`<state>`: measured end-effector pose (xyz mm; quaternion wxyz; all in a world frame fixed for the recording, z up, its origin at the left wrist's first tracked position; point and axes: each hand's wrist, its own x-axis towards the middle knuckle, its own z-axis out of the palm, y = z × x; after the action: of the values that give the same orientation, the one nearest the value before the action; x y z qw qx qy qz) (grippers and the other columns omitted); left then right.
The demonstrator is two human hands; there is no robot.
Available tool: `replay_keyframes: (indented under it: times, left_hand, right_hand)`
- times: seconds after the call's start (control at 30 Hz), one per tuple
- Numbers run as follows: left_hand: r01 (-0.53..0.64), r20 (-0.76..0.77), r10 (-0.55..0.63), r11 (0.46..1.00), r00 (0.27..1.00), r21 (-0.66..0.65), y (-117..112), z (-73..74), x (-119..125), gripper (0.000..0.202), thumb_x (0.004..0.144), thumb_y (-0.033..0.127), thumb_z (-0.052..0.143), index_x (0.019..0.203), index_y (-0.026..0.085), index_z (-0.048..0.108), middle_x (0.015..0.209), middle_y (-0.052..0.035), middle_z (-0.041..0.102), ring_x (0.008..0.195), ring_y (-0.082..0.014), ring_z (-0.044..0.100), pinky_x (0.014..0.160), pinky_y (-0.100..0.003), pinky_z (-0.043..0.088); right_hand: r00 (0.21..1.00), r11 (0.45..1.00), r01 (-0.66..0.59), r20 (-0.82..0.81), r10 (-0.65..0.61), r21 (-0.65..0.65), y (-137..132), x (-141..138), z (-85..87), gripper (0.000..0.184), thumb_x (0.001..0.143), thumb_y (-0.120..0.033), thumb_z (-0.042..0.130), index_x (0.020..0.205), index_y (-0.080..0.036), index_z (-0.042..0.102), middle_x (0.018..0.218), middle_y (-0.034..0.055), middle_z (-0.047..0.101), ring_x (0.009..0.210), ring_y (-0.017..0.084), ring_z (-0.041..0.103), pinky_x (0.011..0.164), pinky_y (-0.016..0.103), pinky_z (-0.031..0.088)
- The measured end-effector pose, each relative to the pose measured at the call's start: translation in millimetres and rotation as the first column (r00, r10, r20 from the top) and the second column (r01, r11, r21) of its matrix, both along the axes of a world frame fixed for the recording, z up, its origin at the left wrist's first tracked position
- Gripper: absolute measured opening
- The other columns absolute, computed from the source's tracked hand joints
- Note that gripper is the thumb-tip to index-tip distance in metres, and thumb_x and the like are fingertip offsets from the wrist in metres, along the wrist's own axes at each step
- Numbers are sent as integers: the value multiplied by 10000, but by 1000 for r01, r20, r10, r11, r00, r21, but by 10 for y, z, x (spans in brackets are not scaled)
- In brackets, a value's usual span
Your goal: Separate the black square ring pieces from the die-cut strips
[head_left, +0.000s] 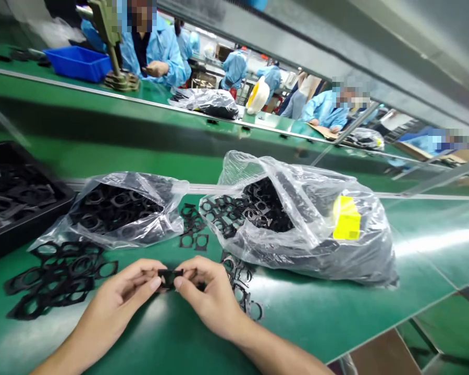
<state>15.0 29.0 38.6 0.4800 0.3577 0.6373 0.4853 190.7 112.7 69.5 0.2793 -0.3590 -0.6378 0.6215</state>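
A small black plastic part [170, 273] is pinched at its left end by my left hand [127, 289] and at its right end by my right hand [213, 297]. Both hands are closed on it just above the green tabletop. To the left of my left hand lies a loose pile of flat black frames with round holes [57, 276]. Beyond my hands, several similar small parts [194, 240] lie between two plastic bags. More small black parts [240, 291] are partly hidden behind my right hand and forearm.
A clear bag [168, 224] of black parts lies open at centre left. A bigger bag [316, 255] with a yellow label [346, 217] stands right of it. A black bin [27, 224] is at far left. Across the divider, people in blue smocks sit near a blue tray [78, 63].
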Motion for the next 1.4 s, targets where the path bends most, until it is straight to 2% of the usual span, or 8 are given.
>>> replay_keyframes:
  times: [0.17,0.33,0.5,0.73,0.87,1.03,1.23,1.4]
  left_hand:
    - [38,-2,-38,999,999,25,-16,3,11,344,821,549,725,948,229,728,897,-42,756,847,-222,734,764,-228,598]
    - [43,-53,-41,999,998,29,-22,53,4,341,806,552,738,919,230,741,808,-28,739,760,-204,722,703,-206,593]
    - [40,-1,-40,999,999,6,-35,12,21,397,783,569,756,1009,243,751,942,-53,790,903,-239,765,779,-223,616]
    - [2,-20,-3,1000,1000,-31,-25,-18,-27,449,713,613,791,934,222,772,868,-63,813,817,-261,782,723,-247,634]
    - [49,47,-48,999,998,-19,-16,-33,-39,396,763,570,778,957,225,770,735,-34,784,747,-236,768,707,-251,624]
    - [22,46,-22,1000,999,-7,57,65,-58,315,799,489,767,908,193,764,786,-56,792,751,-215,754,707,-252,596]
    - [-47,126,34,994,991,101,135,137,-77,218,803,348,775,934,176,750,828,-41,771,734,-165,728,725,-240,571]
    - [-44,91,27,981,995,189,124,145,-71,132,763,218,809,855,166,731,832,-35,738,772,-154,708,761,-236,574]
  right_hand:
    - [1000,1000,7,3,-7,10,0,-8,45,125,854,-306,693,895,-205,753,843,35,687,761,168,633,682,265,500]
    - [1000,1000,-18,-5,18,-22,-6,6,87,107,834,-281,705,871,-196,758,741,8,646,666,140,573,618,253,446]
    - [998,994,-18,-61,11,-111,1,0,74,92,829,-272,698,833,-185,727,711,-4,619,629,125,563,619,252,447]
    - [997,997,-75,-29,74,-28,-43,2,52,110,861,-303,683,889,-199,708,812,30,698,746,166,652,700,279,519]
    - [994,986,-70,-93,56,-152,-27,-9,14,219,834,-396,745,892,-190,693,727,4,667,662,146,643,672,273,518]
    - [991,961,-4,-129,-34,-278,79,-58,-2,290,748,-407,830,854,-183,679,714,-15,661,613,125,664,626,245,527]
    - [996,977,-5,-87,-13,-212,192,-86,13,210,809,-348,797,936,-196,728,718,3,692,663,162,698,686,295,576]
    - [997,996,-36,-75,30,-83,197,-89,1,93,808,-260,791,869,-207,746,896,40,719,781,163,690,750,280,582]
